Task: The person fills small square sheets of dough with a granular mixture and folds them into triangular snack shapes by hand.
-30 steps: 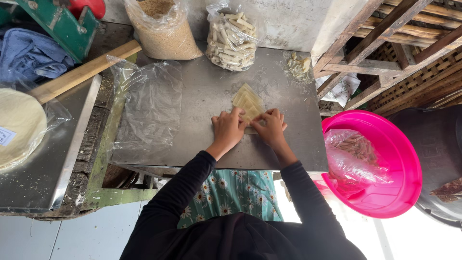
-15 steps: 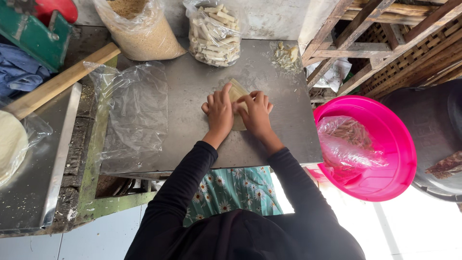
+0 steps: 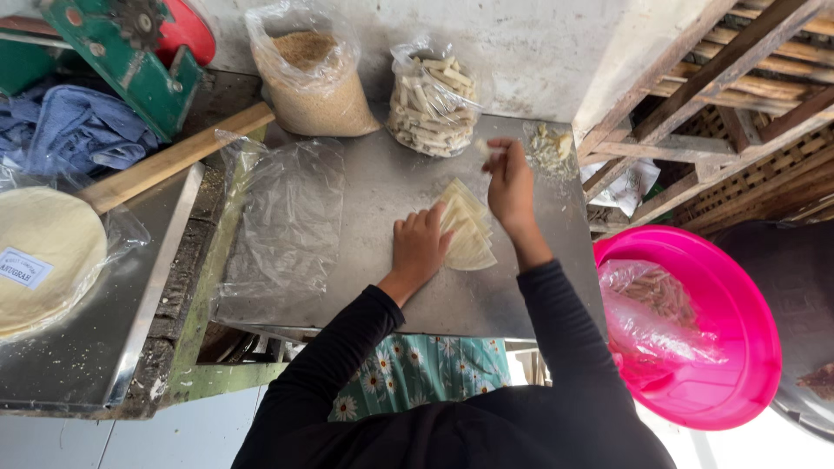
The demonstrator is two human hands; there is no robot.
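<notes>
Two bare hands were at work on the grey metal table [image 3: 382, 187], and we took the scene from its left side to its right. Off the table's left edge, a round stack of pale wrappers in plastic [image 3: 39, 256] lay on a separate steel surface, with a wooden handle [image 3: 174, 156] slanting above it. Along the table's left edge an empty clear plastic bag [image 3: 282, 217] was spread flat. At the back edge stood a bag of brown crumbs [image 3: 308, 82] and, just right of it, a bag of pale stick-shaped pieces [image 3: 432, 100]. Near the table's middle our left hand [image 3: 419, 247] lay flat, fingers spread and open, their tips touching the left side of the fanned stack of triangular wrappers [image 3: 467, 230]. That stack ran with its long axis from the back of the table toward the front edge, leaning a little to the right as it came nearer us. Our right hand [image 3: 511, 187] was lifted above the stack's far end, thumb and fingertips pinched on a small pale piece [image 3: 483, 148]. The stack therefore lay below and toward us from those pinched fingers, and the left hand was the nearer one, already in contact with it. A small heap of pale scraps [image 3: 552, 148] sat by the back right corner. Beyond the table's right edge a pink basin [image 3: 747, 347] held a crumpled plastic bag.
</notes>
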